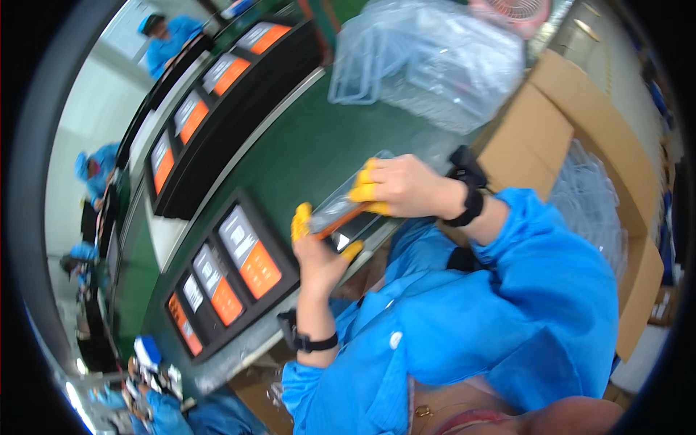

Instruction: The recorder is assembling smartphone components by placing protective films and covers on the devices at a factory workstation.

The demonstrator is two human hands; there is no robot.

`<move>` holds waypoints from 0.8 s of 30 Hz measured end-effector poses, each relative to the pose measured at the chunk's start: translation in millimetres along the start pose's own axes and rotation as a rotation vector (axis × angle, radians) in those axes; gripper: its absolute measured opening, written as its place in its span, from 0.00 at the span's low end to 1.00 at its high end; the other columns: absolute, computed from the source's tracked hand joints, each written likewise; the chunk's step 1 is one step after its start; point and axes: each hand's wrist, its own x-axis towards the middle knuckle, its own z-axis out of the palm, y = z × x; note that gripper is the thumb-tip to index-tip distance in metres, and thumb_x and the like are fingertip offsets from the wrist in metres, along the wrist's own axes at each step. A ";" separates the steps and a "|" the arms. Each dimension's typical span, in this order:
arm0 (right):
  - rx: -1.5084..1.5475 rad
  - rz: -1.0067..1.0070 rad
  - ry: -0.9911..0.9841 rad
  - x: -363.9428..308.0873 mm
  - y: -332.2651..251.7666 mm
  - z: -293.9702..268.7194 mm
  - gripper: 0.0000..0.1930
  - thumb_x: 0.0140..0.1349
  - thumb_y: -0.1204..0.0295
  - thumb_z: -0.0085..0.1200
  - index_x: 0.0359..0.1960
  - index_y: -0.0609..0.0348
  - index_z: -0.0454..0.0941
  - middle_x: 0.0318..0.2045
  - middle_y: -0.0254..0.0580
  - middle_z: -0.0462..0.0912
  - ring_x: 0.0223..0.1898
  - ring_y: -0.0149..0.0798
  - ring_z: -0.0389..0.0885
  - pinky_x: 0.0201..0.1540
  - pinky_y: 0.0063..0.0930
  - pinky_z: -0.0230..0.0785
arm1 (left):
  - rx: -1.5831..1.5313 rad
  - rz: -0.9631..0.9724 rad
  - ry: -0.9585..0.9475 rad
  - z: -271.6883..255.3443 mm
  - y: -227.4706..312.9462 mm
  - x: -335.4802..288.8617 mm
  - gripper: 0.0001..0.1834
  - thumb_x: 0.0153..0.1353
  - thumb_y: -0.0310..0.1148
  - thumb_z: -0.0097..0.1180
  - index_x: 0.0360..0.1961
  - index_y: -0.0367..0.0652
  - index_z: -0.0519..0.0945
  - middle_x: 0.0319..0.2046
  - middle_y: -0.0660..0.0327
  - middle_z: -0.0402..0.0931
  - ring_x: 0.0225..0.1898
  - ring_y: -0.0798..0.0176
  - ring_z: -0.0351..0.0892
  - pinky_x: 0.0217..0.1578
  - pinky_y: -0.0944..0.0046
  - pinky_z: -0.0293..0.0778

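Note:
Both my hands, with yellow covers on the fingers, hold a clear plastic case [339, 208] with an orange strip along its near side. My left hand [319, 257] is closed on its left end, thumb below and fingertips on top. At the other end, my right hand [406, 187] grips it with bent fingers. The case is tilted above the green bench near its front edge; motion blurs it. A small dark shiny thing [342, 241] shows just under it. Left of my left hand lies a black tray [273, 230] with several flat orange-and-white packages [257, 272].
Clear plastic cases [435, 58] are heaped at the far side of the bench, near a pink fan [513, 10]. An open cardboard box [533, 134] at right holds more clear plastic [591, 206]. Stacked black trays [217, 141] stand far left. Several people in blue work beyond.

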 end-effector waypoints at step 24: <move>0.037 0.275 0.026 -0.4 -16.9 26.1 0.44 0.29 0.52 0.64 0.50 0.61 0.63 0.44 0.49 0.65 0.51 0.48 0.61 0.58 0.52 0.38 | -0.634 -0.056 0.111 -27.2 4.2 -36.7 0.51 0.42 0.43 0.64 0.58 0.33 0.44 0.58 0.50 0.48 0.59 0.56 0.51 0.56 0.61 0.51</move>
